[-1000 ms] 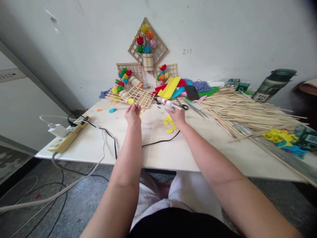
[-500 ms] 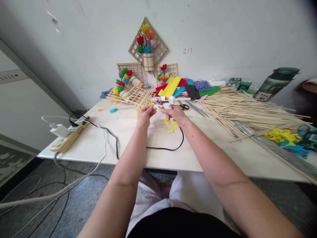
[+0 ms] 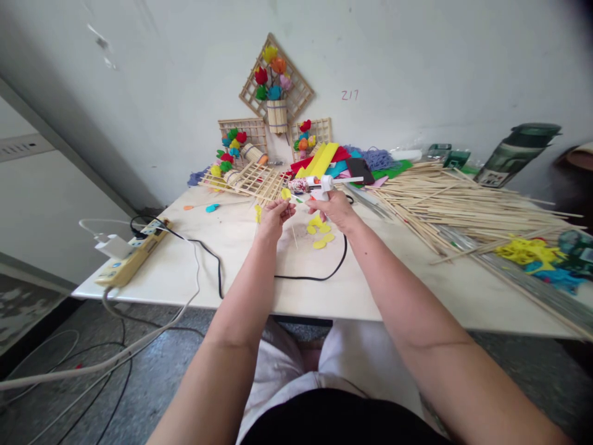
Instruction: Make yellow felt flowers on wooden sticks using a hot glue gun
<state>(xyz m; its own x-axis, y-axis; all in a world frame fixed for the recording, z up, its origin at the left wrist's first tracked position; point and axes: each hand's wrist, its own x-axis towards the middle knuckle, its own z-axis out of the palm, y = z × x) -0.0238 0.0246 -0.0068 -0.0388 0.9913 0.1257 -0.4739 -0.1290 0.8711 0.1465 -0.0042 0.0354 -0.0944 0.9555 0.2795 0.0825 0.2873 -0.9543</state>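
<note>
My right hand point(image 3: 334, 209) is closed around the handle of a white glue gun point(image 3: 324, 184), with a pale glue stick point(image 3: 349, 180) poking out of its back end. The gun's nozzle side points left, toward my other hand. Pinched in my left hand point(image 3: 277, 217) is a thin stick point(image 3: 293, 233) with a yellow petal piece point(image 3: 286, 193) at its top, just above the fingertips. Several loose yellow petals point(image 3: 319, 227) lie on the table below the gun. Another yellow piece point(image 3: 258, 213) is left of my left hand.
Stick lattices with colourful flowers point(image 3: 245, 139) stand at the back. Many thin wooden sticks point(image 3: 454, 207) cover the right side, near a dark bottle point(image 3: 521, 154). A power strip point(image 3: 132, 253) sits at the left edge; the gun's black cord point(image 3: 308, 279) loops across the front.
My right hand and the glue gun have shifted slightly right, away from my left hand. The yellow petal and thin stick in my left hand now show more clearly.
</note>
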